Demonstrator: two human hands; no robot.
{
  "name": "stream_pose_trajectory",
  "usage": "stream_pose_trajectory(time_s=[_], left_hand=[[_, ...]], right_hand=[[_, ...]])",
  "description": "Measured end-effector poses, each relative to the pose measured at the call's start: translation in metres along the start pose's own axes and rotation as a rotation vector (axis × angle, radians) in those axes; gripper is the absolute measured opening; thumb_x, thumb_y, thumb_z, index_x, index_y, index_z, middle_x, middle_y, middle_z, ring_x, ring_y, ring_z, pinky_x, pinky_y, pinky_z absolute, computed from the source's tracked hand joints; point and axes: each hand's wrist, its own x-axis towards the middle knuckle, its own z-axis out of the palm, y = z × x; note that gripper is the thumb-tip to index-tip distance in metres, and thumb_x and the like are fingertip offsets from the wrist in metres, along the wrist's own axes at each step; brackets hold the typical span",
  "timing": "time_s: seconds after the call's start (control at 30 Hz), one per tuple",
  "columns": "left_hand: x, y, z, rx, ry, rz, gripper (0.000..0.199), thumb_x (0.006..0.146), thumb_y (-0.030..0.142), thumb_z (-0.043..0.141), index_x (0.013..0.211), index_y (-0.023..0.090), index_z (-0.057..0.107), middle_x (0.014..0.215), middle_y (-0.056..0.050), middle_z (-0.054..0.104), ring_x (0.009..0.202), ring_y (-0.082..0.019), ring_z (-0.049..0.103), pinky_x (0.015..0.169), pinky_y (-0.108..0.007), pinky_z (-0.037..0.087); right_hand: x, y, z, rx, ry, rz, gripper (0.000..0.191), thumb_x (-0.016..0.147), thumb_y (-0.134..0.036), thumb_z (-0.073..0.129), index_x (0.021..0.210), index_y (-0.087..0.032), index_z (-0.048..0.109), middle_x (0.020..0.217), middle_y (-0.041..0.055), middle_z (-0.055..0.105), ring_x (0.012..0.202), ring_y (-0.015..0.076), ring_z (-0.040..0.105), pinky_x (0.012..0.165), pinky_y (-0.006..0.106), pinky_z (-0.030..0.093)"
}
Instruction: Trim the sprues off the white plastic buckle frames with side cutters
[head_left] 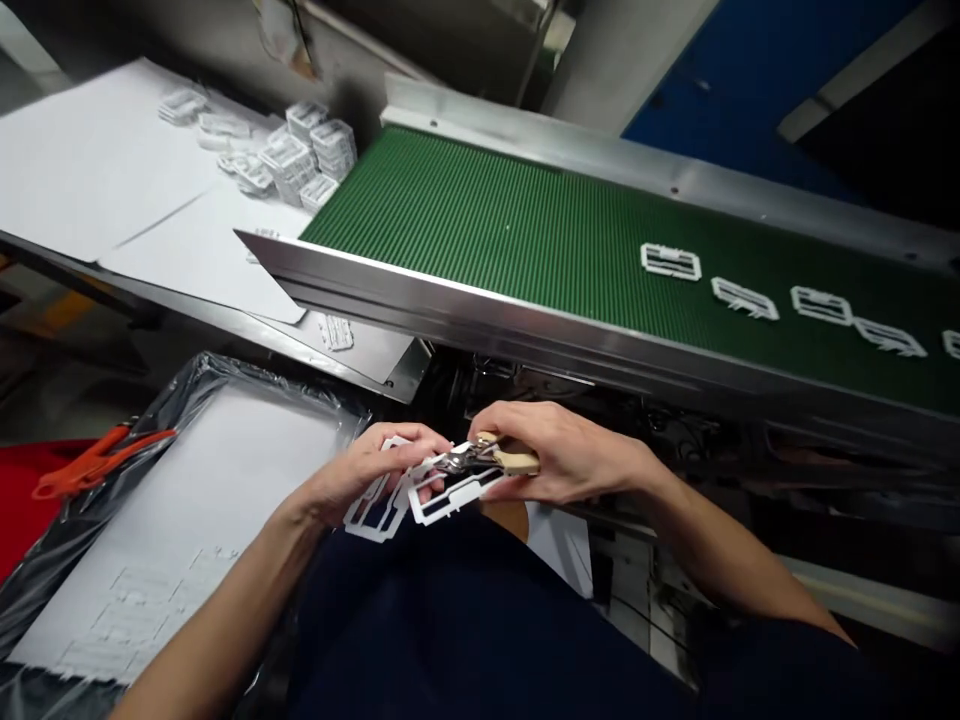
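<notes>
Nippers (pixel 499 458) with pale beige handles lie gripped in the right hand (pixel 566 452), whose fingers are curled firmly around them. Their steel tips reach into a white moulded plastic frame (pixel 457 492), though how far apart those tips stand is too small to tell. The left hand (pixel 367 475) is nearly closed, pinching the frame between thumb and fingers, with the frame's lattice sticking out at 7 o'clock from that hand.

At 12 o'clock from the hands, a green ribbed conveyor belt (pixel 487 200) runs behind a stainless steel side rail (pixel 480 320). More white frames (pixel 671 262) lie spaced along the belt toward 2 o'clock. At 11 o'clock, stacks of white frames (pixel 315 150) stand on white paper sheets (pixel 112 160). At 9 o'clock, a tray lined with black plastic (pixel 202 395) holds a white sheet (pixel 180 520). Orange-handled snips (pixel 97 465) lie just beside the tray's far edge, above a red surface (pixel 37 490).
</notes>
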Motion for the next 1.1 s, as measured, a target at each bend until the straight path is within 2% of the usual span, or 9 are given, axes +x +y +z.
stream_pose_trajectory(time_s=[0.1, 0.17, 0.27, 0.4, 0.5, 0.67, 0.87, 1.0, 1.1], left_hand=[[-0.001, -0.008, -0.005, 0.111, 0.067, 0.002, 0.018, 0.07, 0.027, 0.074, 0.08, 0.015, 0.065, 0.066, -0.005, 0.065, 0.054, -0.014, 0.057, 0.049, -0.021, 0.045], [-0.002, -0.017, -0.007, 0.148, 0.226, 0.056, 0.017, 0.072, 0.027, 0.072, 0.079, 0.016, 0.062, 0.067, -0.004, 0.065, 0.055, -0.014, 0.058, 0.049, -0.02, 0.045], [-0.002, -0.031, -0.004, 0.189, 0.416, 0.131, 0.021, 0.073, 0.029, 0.072, 0.083, 0.016, 0.06, 0.072, -0.005, 0.068, 0.062, -0.016, 0.062, 0.056, -0.022, 0.048], [0.001, -0.048, 0.005, 0.12, 0.468, 0.12, 0.025, 0.071, 0.031, 0.074, 0.085, 0.016, 0.059, 0.08, -0.007, 0.069, 0.07, -0.018, 0.064, 0.064, -0.025, 0.05], [0.002, -0.053, 0.006, 0.111, 0.457, 0.081, 0.024, 0.074, 0.035, 0.071, 0.082, 0.015, 0.06, 0.076, -0.005, 0.067, 0.068, -0.018, 0.063, 0.064, -0.025, 0.05], [0.006, -0.04, -0.012, 0.23, 0.466, 0.132, 0.025, 0.075, 0.038, 0.069, 0.085, 0.016, 0.065, 0.064, -0.001, 0.06, 0.055, -0.012, 0.056, 0.053, -0.018, 0.045], [0.02, -0.012, -0.029, 0.445, 0.193, 0.06, 0.025, 0.071, 0.035, 0.072, 0.086, 0.015, 0.071, 0.062, -0.005, 0.061, 0.056, -0.016, 0.055, 0.053, -0.023, 0.046], [0.028, -0.009, -0.033, 0.544, 0.047, -0.019, 0.021, 0.072, 0.035, 0.071, 0.077, 0.015, 0.071, 0.066, -0.008, 0.063, 0.057, -0.017, 0.054, 0.053, -0.024, 0.044], [0.031, -0.012, -0.035, 0.566, 0.015, -0.032, 0.02, 0.073, 0.035, 0.069, 0.072, 0.015, 0.069, 0.064, -0.007, 0.061, 0.056, -0.016, 0.053, 0.054, -0.024, 0.043]], right_hand=[[0.001, 0.023, 0.035, 0.047, 0.148, 0.027, 0.035, 0.077, -0.032, 0.065, 0.106, -0.017, 0.053, 0.102, 0.0072, 0.06, 0.084, 0.016, 0.057, 0.072, 0.027, 0.044], [-0.001, 0.034, 0.055, 0.126, 0.35, 0.175, 0.033, 0.078, -0.034, 0.065, 0.104, -0.018, 0.053, 0.103, 0.0071, 0.06, 0.086, 0.0164, 0.058, 0.075, 0.028, 0.045], [-0.002, 0.041, 0.085, 0.365, 0.588, 0.445, 0.022, 0.08, -0.036, 0.061, 0.092, -0.019, 0.054, 0.087, 0.0023, 0.061, 0.075, 0.0141, 0.057, 0.071, 0.027, 0.045], [0.009, 0.04, 0.12, 0.68, 0.748, 0.529, 0.021, 0.077, -0.035, 0.062, 0.079, -0.018, 0.051, 0.076, -0.0004, 0.056, 0.066, 0.0113, 0.051, 0.063, 0.024, 0.044], [0.016, 0.04, 0.13, 0.78, 0.82, 0.531, 0.025, 0.074, -0.036, 0.065, 0.076, -0.018, 0.048, 0.071, -0.0023, 0.049, 0.062, 0.0097, 0.045, 0.059, 0.023, 0.041], [0.008, 0.047, 0.128, 0.839, 0.685, 0.461, 0.025, 0.072, -0.033, 0.067, 0.078, -0.018, 0.049, 0.073, -0.0029, 0.049, 0.064, 0.0093, 0.045, 0.061, 0.022, 0.04], [0.004, 0.056, 0.125, 0.942, 0.43, 0.407, 0.027, 0.068, -0.03, 0.071, 0.079, -0.017, 0.05, 0.073, -0.0038, 0.049, 0.064, 0.0085, 0.047, 0.061, 0.022, 0.041], [0.005, 0.058, 0.125, 1.002, 0.371, 0.408, 0.029, 0.065, -0.027, 0.073, 0.079, -0.017, 0.05, 0.073, -0.004, 0.051, 0.064, 0.0082, 0.048, 0.062, 0.022, 0.041], [0.005, 0.06, 0.126, 1.021, 0.365, 0.406, 0.026, 0.066, -0.025, 0.071, 0.079, -0.016, 0.05, 0.072, -0.0042, 0.05, 0.063, 0.008, 0.047, 0.061, 0.021, 0.04]])
